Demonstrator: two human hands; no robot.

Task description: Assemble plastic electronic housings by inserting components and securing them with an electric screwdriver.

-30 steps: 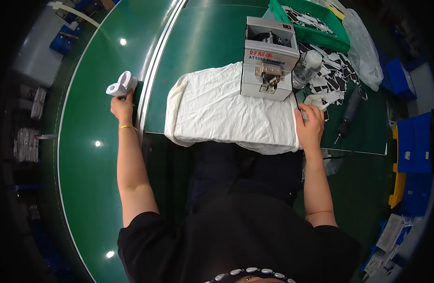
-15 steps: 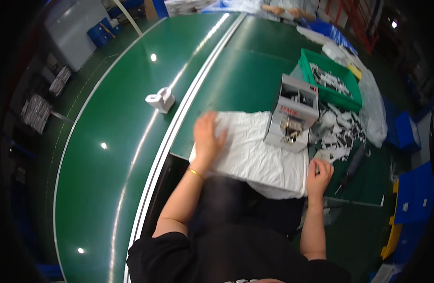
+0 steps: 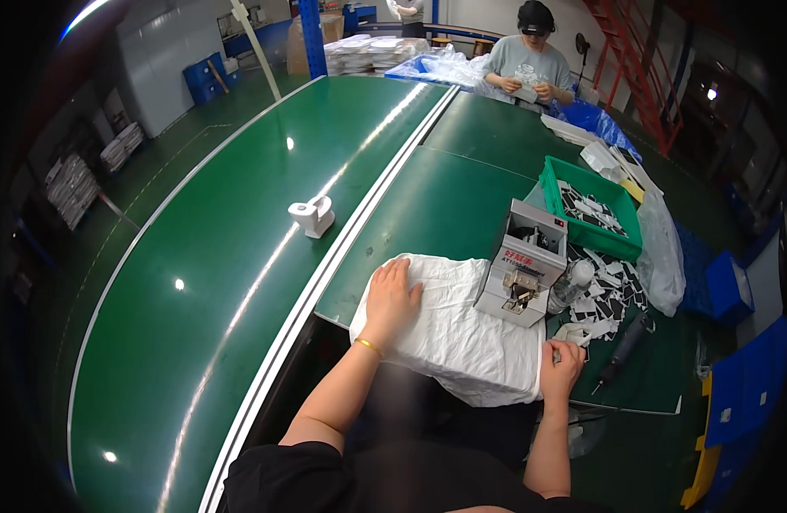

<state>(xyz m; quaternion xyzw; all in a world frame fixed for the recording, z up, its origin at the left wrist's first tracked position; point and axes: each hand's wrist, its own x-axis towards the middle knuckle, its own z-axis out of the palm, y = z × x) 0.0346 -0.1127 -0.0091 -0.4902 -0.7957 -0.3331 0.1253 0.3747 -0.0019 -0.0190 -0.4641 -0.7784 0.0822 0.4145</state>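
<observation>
A creased white cloth (image 3: 462, 329) covers the front of the green table and hangs over its near edge. My left hand (image 3: 392, 301) lies palm down on the cloth's left part, fingers stretched out. At the cloth's right edge my right hand (image 3: 563, 369) rests with fingers curled toward the thumb; whatever may be between them is hidden. A grey box-shaped machine (image 3: 523, 263) with an exposed metal mechanism stands on the cloth's far right part. Right of my right hand lies a dark electric screwdriver (image 3: 624, 349).
A clear jar (image 3: 571, 286) stands beside the machine, next to loose black-and-white pieces (image 3: 605, 312). Behind is a green crate (image 3: 634, 231) with similar pieces. A white plastic device (image 3: 313, 217) sits on the left green surface (image 3: 214, 256). Across the table a co-worker (image 3: 530, 64) handles a pale item.
The view has tilted up, bringing the co-worker more fully into sight. My left hand, blurred before, now lies still and flat on the cloth. The right hand stays at the cloth's edge.
</observation>
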